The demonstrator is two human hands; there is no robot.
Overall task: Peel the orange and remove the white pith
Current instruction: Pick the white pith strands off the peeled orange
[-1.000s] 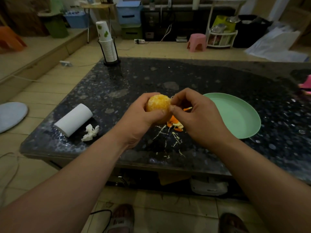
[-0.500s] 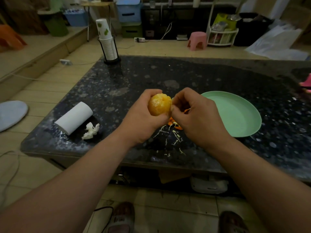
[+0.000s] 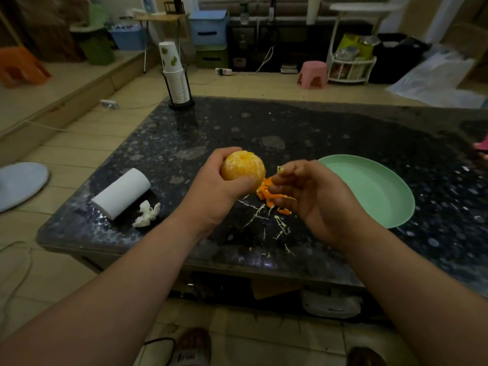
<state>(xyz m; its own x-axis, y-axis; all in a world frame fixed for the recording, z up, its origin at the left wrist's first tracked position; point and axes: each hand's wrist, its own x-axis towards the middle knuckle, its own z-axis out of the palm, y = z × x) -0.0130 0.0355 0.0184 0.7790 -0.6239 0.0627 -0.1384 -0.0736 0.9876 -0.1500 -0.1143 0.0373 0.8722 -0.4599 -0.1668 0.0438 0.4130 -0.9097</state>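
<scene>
My left hand (image 3: 214,191) grips a peeled orange (image 3: 243,165) above the dark speckled table (image 3: 303,133), fingers curled round its underside. A short way to the right, my right hand (image 3: 314,191) has its fingers curled, and a small pale bit of pith (image 3: 280,169) is pinched at its fingertips. The two hands are apart. Orange peel pieces (image 3: 269,195) lie on the table between and below the hands. White pith strands (image 3: 266,217) are scattered on the table in front of them.
A green plate (image 3: 380,191) sits just right of my right hand. A white paper roll (image 3: 121,192) and a crumpled tissue (image 3: 145,213) lie at the left. A cup stack in a holder (image 3: 175,75) stands at the far left corner. The table's near edge runs below my wrists.
My right hand has pulled away from the orange to the right with a bit of pith. My left hand has turned the orange slightly.
</scene>
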